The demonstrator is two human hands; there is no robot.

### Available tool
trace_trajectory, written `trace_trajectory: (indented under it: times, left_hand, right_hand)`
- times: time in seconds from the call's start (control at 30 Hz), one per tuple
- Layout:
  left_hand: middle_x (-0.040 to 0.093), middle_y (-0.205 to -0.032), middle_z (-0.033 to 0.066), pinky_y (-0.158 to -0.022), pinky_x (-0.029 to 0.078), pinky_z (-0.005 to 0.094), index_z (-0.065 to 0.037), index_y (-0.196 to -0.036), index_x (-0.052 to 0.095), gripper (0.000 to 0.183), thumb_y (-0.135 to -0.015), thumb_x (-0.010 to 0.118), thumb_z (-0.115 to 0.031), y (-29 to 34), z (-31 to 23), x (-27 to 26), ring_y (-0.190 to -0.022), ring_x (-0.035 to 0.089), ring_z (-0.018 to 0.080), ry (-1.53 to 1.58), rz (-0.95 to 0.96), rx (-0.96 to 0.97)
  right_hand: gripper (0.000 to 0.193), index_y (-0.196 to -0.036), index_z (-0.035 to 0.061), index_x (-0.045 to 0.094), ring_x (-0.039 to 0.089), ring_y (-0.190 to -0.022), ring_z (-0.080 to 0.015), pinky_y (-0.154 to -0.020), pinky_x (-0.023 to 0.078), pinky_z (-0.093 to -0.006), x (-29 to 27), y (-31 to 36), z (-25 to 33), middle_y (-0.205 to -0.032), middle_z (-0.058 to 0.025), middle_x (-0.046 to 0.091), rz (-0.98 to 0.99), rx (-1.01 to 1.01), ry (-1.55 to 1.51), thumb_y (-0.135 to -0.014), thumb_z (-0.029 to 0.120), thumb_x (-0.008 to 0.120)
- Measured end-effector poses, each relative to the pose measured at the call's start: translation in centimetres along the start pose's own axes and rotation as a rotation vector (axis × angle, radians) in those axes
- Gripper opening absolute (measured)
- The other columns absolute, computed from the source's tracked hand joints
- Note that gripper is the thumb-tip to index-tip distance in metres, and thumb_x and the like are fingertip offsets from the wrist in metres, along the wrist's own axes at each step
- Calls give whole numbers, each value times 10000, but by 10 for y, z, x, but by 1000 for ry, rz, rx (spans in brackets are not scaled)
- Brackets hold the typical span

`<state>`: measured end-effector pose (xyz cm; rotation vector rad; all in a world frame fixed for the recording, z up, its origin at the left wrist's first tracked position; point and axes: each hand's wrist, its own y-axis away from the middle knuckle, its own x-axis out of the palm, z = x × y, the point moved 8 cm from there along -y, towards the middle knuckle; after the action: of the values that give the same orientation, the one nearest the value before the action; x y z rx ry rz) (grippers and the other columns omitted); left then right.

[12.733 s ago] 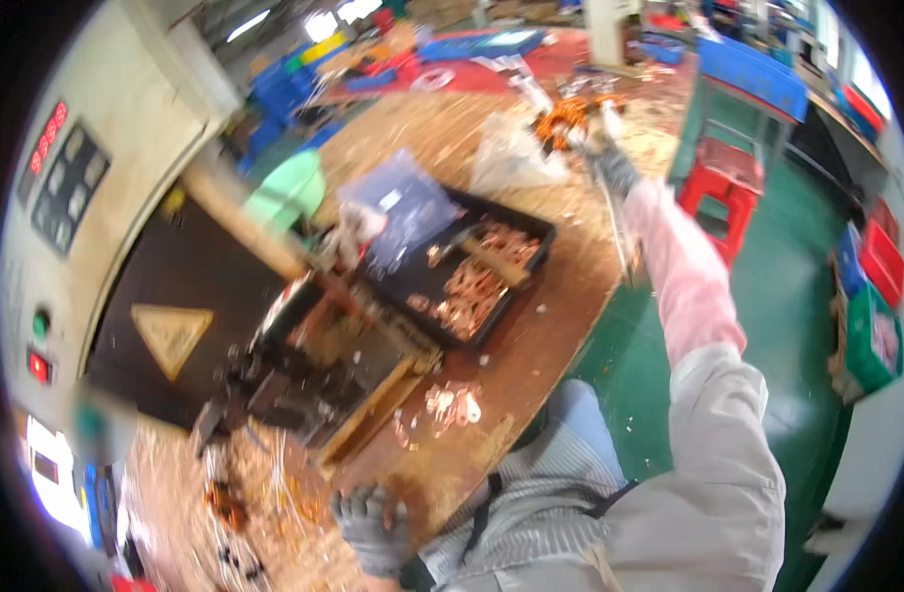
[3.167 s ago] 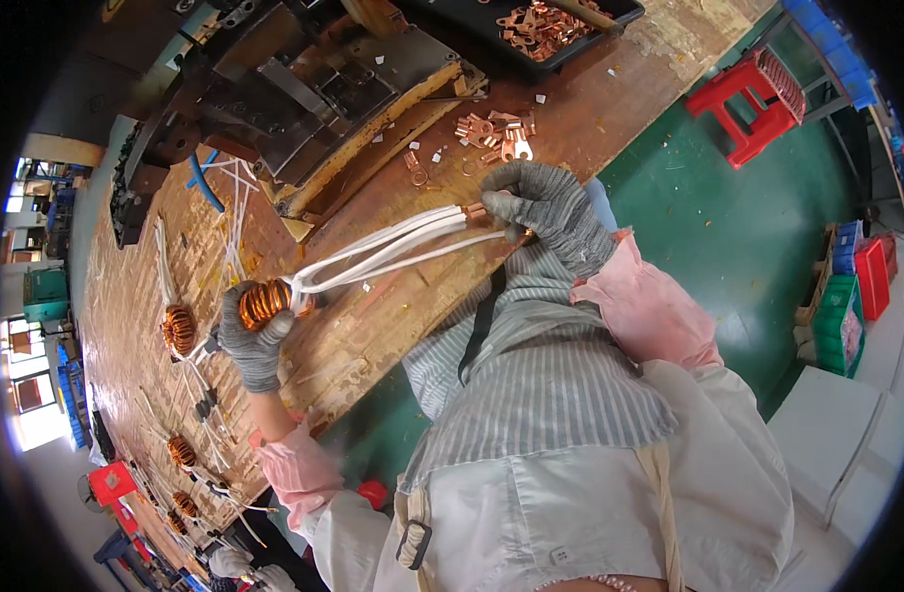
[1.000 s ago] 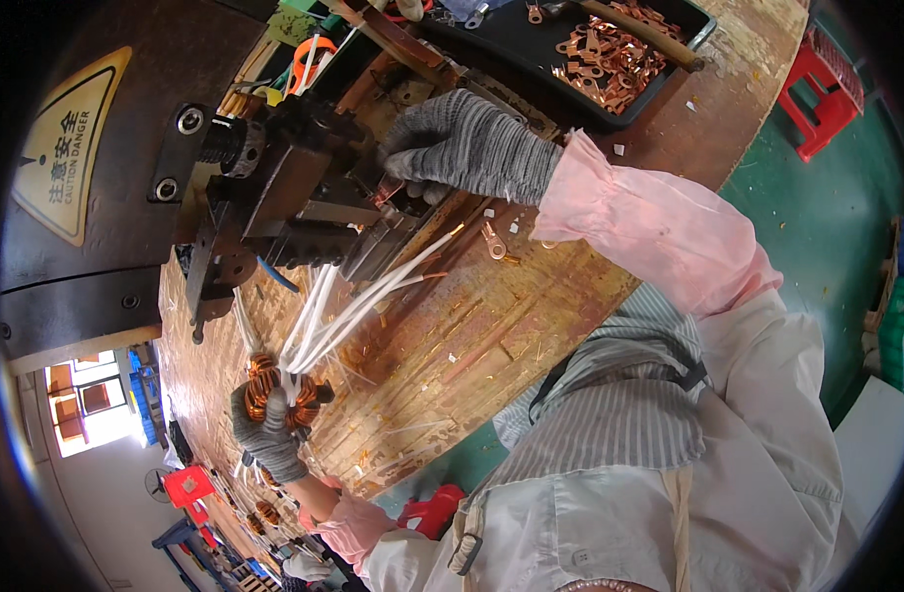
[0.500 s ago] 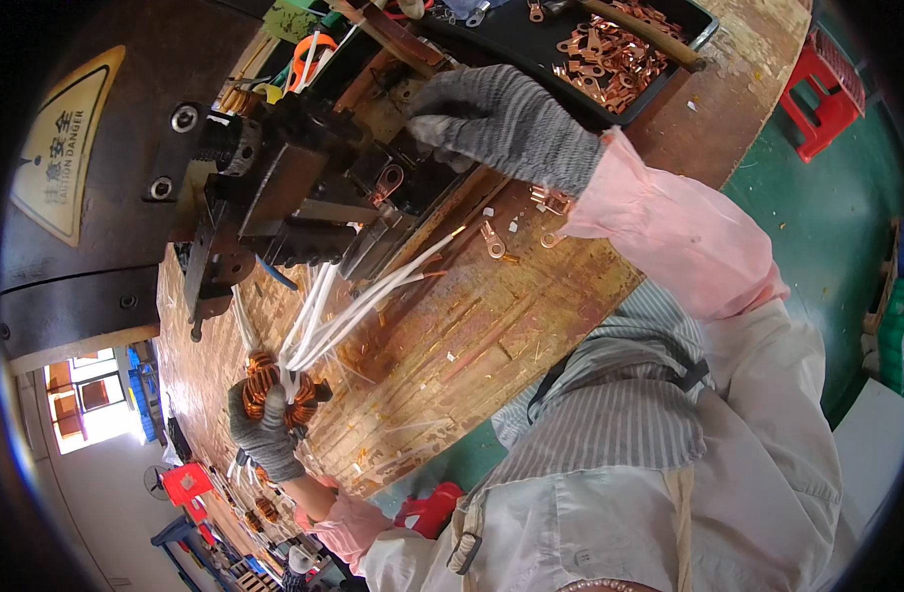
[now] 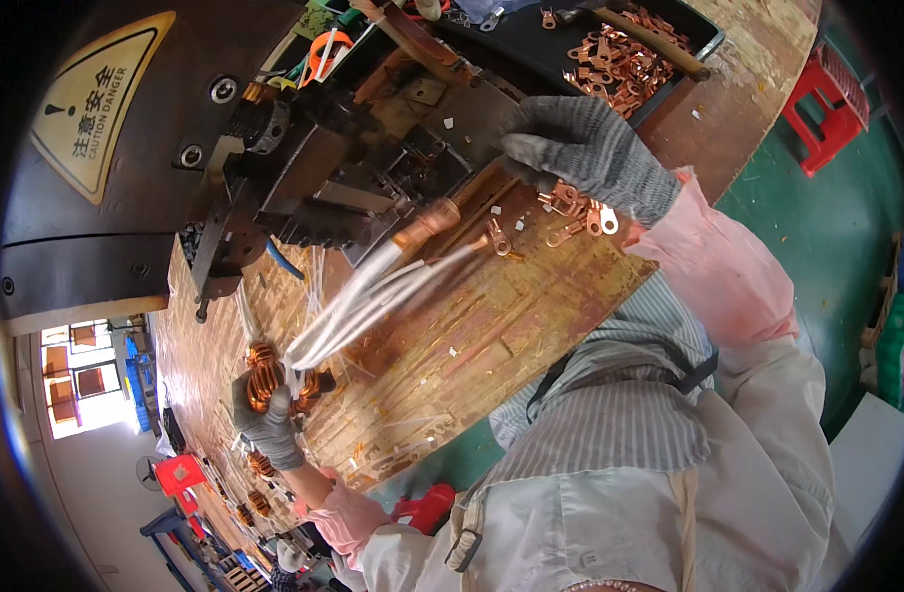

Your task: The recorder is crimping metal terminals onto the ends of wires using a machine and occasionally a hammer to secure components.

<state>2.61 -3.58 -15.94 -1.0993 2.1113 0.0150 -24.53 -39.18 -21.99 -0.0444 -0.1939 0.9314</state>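
Note:
At the left of the bench, my gloved left hand [image 5: 266, 426] is closed around a copper-wound coil [image 5: 265, 373]. White-sleeved leads [image 5: 345, 321] run from the coil up to the right, blurred by motion. One bundle ends in a copper lug [image 5: 428, 225], just outside the dark press tooling [image 5: 417, 163]. My gloved right hand [image 5: 595, 158] hovers to the right of the tooling, fingers loosely bent and apart, with nothing visible in them. Below it, several loose copper lugs [image 5: 570, 209] lie on the wooden bench [image 5: 471, 355].
A dark press body [image 5: 77, 281] with a yellow warning triangle [image 5: 102, 99] fills the upper left. The black tray [image 5: 713, 41] at the back holds many lugs, with a wooden handle [image 5: 654, 44] across it. More coils [image 5: 259, 501] lie at lower left. A red stool [image 5: 817, 123] stands right.
The lug has come out of the press tooling on the lead ends, swinging right and down. My right hand has moved right, away from the tooling. My left hand keeps its grip on the coil.

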Motion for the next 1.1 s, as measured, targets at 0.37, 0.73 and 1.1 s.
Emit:
trace_trajectory:
  times: [0.37, 0.73, 1.1]
  left_hand:
    - [559, -838, 43, -700, 456, 248, 26, -945, 524, 705, -529, 779, -483, 29, -19, -11, -758, 543, 129, 73, -119, 99]
    - [574, -903, 60, -712, 476, 265, 33, -1023, 522, 724, -466, 848, -294, 51, 24, 47, -796, 569, 158, 292, -77, 108]
    - [570, -866, 100, -634, 474, 330, -72, -883, 577, 351, -601, 731, -212, 36, -104, 139, -742, 565, 262, -449, 269, 653]
  right_hand:
    - [354, -810, 59, 614, 579, -744, -291, -670, 456, -362, 90, 20, 23, -757, -145, 585, 386, -303, 661, -804, 403, 531]
    - [273, -681, 61, 566, 530, -692, -274, -610, 434, -371, 102, 76, 43, -685, -100, 520, 291, -577, 888, -800, 305, 537]
    - [213, -894, 42, 599, 566, -725, -266, -580, 447, -330, 117, 46, 78, -791, -93, 570, 505, -381, 841, -786, 223, 575]
